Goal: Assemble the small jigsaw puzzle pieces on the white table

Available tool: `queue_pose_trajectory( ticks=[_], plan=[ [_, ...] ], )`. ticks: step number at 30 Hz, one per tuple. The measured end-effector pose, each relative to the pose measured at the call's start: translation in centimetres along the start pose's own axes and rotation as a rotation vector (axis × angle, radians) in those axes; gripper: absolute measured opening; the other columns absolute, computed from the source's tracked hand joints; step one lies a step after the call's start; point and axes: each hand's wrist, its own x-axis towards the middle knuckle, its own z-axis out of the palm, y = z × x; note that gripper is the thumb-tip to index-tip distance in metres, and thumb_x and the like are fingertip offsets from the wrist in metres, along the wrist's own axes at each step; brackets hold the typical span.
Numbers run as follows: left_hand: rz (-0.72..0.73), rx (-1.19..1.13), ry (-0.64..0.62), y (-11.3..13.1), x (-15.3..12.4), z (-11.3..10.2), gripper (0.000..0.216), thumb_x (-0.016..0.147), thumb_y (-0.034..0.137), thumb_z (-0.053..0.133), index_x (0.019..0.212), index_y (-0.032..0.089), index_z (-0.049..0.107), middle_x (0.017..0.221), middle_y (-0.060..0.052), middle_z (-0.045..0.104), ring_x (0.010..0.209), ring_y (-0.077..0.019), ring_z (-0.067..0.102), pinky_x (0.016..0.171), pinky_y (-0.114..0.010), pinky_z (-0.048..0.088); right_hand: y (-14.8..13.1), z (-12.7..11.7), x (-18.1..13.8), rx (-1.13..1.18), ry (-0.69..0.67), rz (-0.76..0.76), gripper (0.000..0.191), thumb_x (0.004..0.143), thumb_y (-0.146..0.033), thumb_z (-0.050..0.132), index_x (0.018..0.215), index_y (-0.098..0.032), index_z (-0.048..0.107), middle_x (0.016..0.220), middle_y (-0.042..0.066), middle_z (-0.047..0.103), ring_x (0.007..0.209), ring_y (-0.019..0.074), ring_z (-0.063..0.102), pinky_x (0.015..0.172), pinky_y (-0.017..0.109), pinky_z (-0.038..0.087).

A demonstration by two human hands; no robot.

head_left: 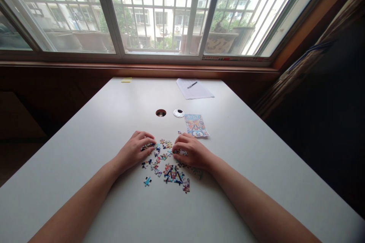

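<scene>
Loose jigsaw puzzle pieces [156,166] lie in a heap on the white table, between and under my hands. My left hand [137,146] rests at the heap's left side, its bent fingers apart over several pieces. On the other side, my right hand [191,149] arches over more pieces, with thumb and index fingertips near each other and pieces showing between them. Neither hand visibly lifts a piece. Nearer to me lies a joined puzzle section [173,174] with a dark outlined figure. A blue piece [147,181] lies apart at the lower left.
Beyond my right hand lies a colourful picture sheet [196,125]. Behind it are a round cover [178,113] and a cable hole [161,113] in the table [114,102]. Paper [196,91] with a pen [192,84] lies farther back, near the window. A yellow strip [126,80] is at the far left.
</scene>
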Motion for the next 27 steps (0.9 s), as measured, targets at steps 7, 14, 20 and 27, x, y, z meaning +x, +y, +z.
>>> queue_pose_trajectory(
  ticks=[7, 14, 20, 27],
  plan=[
    [-0.005, 0.001, -0.004, 0.11, 0.03, -0.09, 0.018, 0.096, 0.034, 0.059, 0.109, 0.027, 0.071, 0.119, -0.006, 0.064, 0.111, -0.0244, 0.052, 0.099, -0.043, 0.046, -0.02, 0.08, 0.01, 0.031, 0.005, -0.018, 0.007, 0.088, -0.023, 0.068, 0.095, -0.024, 0.068, 0.094, 0.005, 0.064, 0.087, 0.0185, 0.058, 0.078, 0.032, 0.049],
    [0.009, -0.007, 0.010, -0.05, 0.05, 0.01, 0.018, 0.096, 0.035, 0.059, 0.108, 0.027, 0.071, 0.117, -0.006, 0.065, 0.110, -0.0245, 0.053, 0.098, -0.043, 0.046, 0.06, 0.26, -0.06, 0.049, 0.010, -0.018, 0.008, 0.088, -0.020, 0.067, 0.095, -0.023, 0.068, 0.094, 0.004, 0.064, 0.087, 0.0178, 0.060, 0.079, 0.031, 0.051],
    [0.008, 0.003, 0.002, -0.10, 0.02, 0.04, 0.017, 0.097, 0.035, 0.059, 0.106, 0.027, 0.070, 0.117, -0.005, 0.065, 0.109, -0.0238, 0.053, 0.098, -0.042, 0.046, 0.15, 0.32, -0.13, 0.065, -0.002, 0.003, 0.008, 0.088, -0.021, 0.066, 0.096, -0.023, 0.068, 0.095, 0.005, 0.064, 0.086, 0.0171, 0.060, 0.077, 0.030, 0.050],
    [0.005, 0.004, -0.005, -0.10, 0.00, 0.02, 0.016, 0.097, 0.035, 0.060, 0.106, 0.027, 0.070, 0.117, -0.004, 0.065, 0.109, -0.0230, 0.053, 0.098, -0.040, 0.045, 0.14, 0.32, -0.10, 0.066, -0.006, 0.007, 0.007, 0.089, -0.022, 0.066, 0.096, -0.022, 0.068, 0.096, 0.004, 0.064, 0.085, 0.0165, 0.061, 0.076, 0.029, 0.050]
  ],
)
